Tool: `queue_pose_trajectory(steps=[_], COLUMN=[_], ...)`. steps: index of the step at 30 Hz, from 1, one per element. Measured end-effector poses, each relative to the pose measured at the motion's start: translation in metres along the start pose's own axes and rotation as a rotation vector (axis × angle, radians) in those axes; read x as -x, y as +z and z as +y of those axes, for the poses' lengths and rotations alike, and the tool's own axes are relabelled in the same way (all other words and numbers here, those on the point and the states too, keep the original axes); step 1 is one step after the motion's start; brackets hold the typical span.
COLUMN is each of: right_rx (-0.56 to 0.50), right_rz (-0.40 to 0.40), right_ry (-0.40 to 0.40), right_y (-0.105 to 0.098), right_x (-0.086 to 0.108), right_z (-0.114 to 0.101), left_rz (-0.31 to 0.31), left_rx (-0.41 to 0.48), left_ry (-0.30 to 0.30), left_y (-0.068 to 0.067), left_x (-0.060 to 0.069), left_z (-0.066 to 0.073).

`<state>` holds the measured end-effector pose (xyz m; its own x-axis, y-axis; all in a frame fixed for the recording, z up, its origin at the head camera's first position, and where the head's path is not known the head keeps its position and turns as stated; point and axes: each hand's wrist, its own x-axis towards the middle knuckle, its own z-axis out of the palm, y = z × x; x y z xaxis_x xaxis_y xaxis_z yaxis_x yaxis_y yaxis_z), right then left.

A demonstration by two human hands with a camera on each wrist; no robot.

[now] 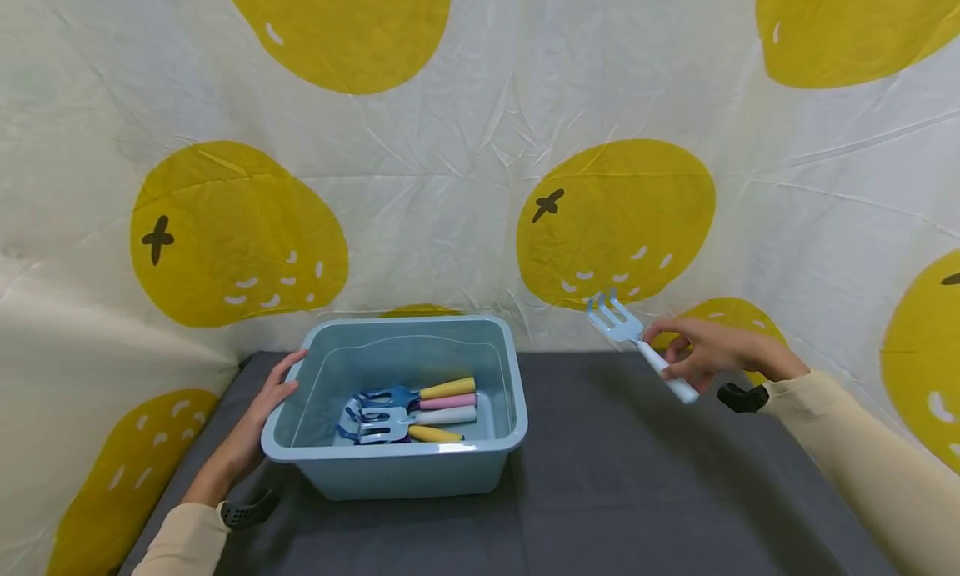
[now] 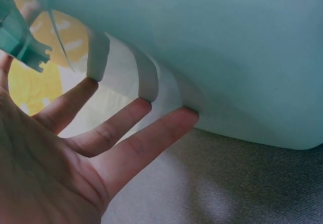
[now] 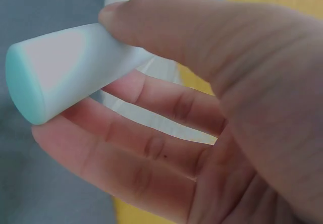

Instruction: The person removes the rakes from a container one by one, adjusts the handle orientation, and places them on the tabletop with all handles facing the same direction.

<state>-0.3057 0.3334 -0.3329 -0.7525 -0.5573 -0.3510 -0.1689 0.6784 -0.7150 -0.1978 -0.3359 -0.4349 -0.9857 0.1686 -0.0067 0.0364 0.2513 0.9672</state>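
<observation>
My right hand (image 1: pixel 705 353) holds a light blue hand fork (image 1: pixel 619 324) above the table, right of a blue-grey plastic tub (image 1: pixel 405 478). In the right wrist view the thumb and fingers pinch its white handle (image 3: pixel 65 65), and the tines point up and left in the head view. My left hand (image 1: pixel 251 413) is at the tub's left side, its nearly straight fingers (image 2: pixel 136 143) touching the outer wall. Inside the tub lie several hand forks with blue heads, among them ones with a yellow handle (image 1: pixel 447 388), a pink handle (image 1: pixel 447 402) and a white handle (image 1: pixel 446 416).
A dark grey cloth (image 1: pixel 600 493) covers the table under the tub. Behind and at both sides hangs a pale curtain (image 1: pixel 435 226) printed with large yellow fruit. Each wrist wears a black band (image 1: pixel 247 509).
</observation>
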Motion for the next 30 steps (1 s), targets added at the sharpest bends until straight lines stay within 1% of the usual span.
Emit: queue_pose_trajectory(steps=[5, 8, 12, 16, 23, 26, 30], right_rx=[-0.034, -0.051, -0.101, -0.154, -0.220, -0.225, -0.225], right_rz=[0.048, 0.069, 0.090, 0.096, 0.072, 0.065, 0.056], right_ry=[-0.004, 0.009, 0.051, 0.070, 0.089, 0.091, 0.108], right_y=[0.001, 0.005, 0.012, 0.018, 0.024, 0.025, 0.025], right_x=[0.008, 0.011, 0.013, 0.013, 0.013, 0.013, 0.012], right_z=[0.044, 0.067, 0.093, 0.114, 0.145, 0.153, 0.157], left_rz=[0.007, 0.010, 0.015, 0.024, 0.018, 0.017, 0.016], left_rx=[0.000, -0.001, -0.010, -0.013, -0.016, -0.010, 0.002], left_ry=[-0.009, -0.007, -0.014, -0.022, -0.019, -0.025, -0.034], left_y=[0.000, 0.001, 0.001, 0.001, 0.002, 0.004, 0.006], left_x=[-0.001, -0.001, 0.000, 0.001, 0.000, 0.001, 0.001], left_z=[0.002, 0.002, 0.003, 0.006, 0.008, 0.008, 0.009])
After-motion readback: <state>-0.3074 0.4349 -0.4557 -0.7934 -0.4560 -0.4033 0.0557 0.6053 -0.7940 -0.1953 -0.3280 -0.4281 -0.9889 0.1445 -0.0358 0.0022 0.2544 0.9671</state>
